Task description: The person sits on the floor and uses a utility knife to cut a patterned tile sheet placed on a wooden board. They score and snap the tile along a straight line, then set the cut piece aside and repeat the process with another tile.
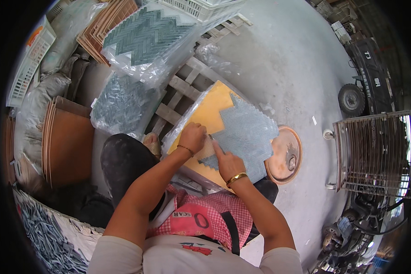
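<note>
A grey-blue mosaic tile sheet (245, 132) with zigzag edges and net-like backing lies on a yellow-topped block (214, 102) in front of my knees. My left hand (194, 138) is closed at the sheet's left side, over the yellow surface; what its fingers grip is hidden. Curled on the sheet, my right hand (229, 165) has its index finger stretched toward the left hand. A small dark tip shows just ahead of that finger, too small to name. Between the hands lies a beige patch of mesh (207, 151).
A round terracotta-coloured lid (285, 155) sits right of the block. Wooden pallets (185, 86) and plastic-wrapped green herringbone tile sheets (146, 34) stand ahead-left. Brown boards (68, 141) lean at left, above loose tile strips (50, 237). A wheeled wire rack (374, 155) stands right.
</note>
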A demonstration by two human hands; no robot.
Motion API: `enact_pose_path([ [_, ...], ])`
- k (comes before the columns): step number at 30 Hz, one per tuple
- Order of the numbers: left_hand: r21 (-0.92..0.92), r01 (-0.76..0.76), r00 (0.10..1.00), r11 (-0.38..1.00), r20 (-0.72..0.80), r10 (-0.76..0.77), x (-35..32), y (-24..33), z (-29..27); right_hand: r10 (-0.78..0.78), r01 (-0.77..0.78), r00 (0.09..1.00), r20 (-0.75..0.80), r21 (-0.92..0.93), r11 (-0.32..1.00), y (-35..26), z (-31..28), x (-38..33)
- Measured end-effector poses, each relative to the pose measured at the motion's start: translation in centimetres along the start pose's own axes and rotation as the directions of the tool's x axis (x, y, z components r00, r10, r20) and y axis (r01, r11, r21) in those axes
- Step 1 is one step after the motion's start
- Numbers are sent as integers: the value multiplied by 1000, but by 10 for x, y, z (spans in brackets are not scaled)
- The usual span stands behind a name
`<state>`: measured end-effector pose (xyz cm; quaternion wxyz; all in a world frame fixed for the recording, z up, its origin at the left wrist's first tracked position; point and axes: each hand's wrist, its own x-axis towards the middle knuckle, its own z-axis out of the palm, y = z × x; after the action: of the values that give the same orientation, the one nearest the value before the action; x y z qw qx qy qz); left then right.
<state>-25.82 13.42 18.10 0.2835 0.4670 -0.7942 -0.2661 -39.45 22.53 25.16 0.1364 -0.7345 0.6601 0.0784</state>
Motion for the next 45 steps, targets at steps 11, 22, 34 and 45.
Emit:
enact_pose_path([
  [11,-46,-53,997,998,45,55,2,-11,-1,21,-6,999,-48,302,953,43,1,-45],
  [22,-20,-16,994,1000,108,18,2,-16,5,13,-15,1000,20,107,994,13,4,5],
  [34,-95,-14,999,995,31,17,0,-14,-3,-41,40,997,60,12,999,20,9,-33],
  [45,7,-13,991,1000,136,12,7,-16,-5,-22,24,1000,-17,153,988,29,2,-65],
])
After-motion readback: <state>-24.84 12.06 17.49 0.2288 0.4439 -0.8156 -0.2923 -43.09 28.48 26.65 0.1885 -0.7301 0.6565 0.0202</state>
